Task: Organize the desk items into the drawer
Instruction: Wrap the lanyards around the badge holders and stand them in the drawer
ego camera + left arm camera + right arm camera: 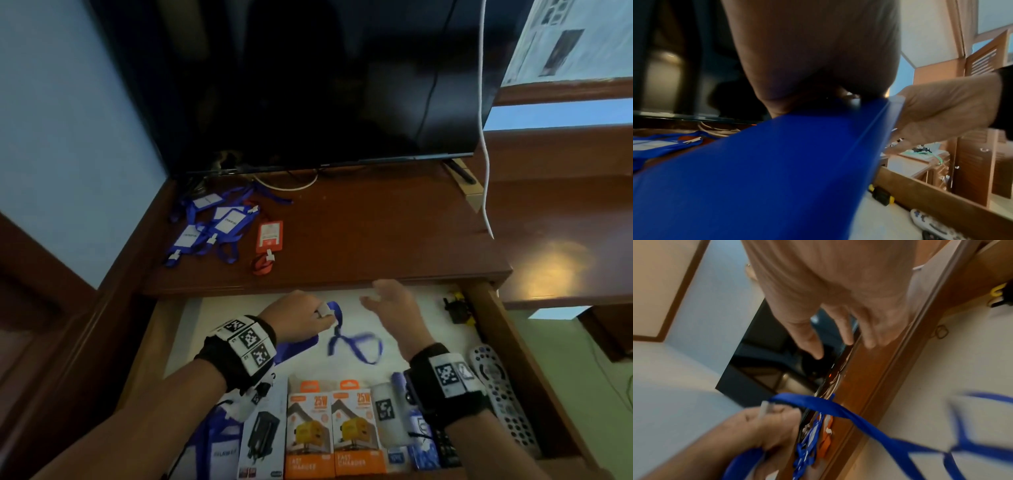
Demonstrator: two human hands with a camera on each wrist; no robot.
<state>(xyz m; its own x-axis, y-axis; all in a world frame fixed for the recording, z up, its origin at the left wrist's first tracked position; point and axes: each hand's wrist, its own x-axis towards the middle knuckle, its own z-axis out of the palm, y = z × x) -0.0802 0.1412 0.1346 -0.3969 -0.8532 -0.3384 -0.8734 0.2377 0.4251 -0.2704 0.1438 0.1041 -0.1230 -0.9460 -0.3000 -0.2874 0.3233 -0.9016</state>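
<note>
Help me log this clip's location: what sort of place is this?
Probably a home room or small office: a wooden desk with an open drawer, a dark television standing on it, and louvred wooden doors nearby.

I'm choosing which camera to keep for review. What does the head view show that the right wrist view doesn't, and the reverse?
Only the head view shows the two orange charger boxes and grey remote control in the open wooden drawer.

Only the right wrist view shows the right hand from beneath, fingers spread, holding nothing.

Both show the left hand pinching the blue fabric lanyard and the orange badge holder on the desk.
</note>
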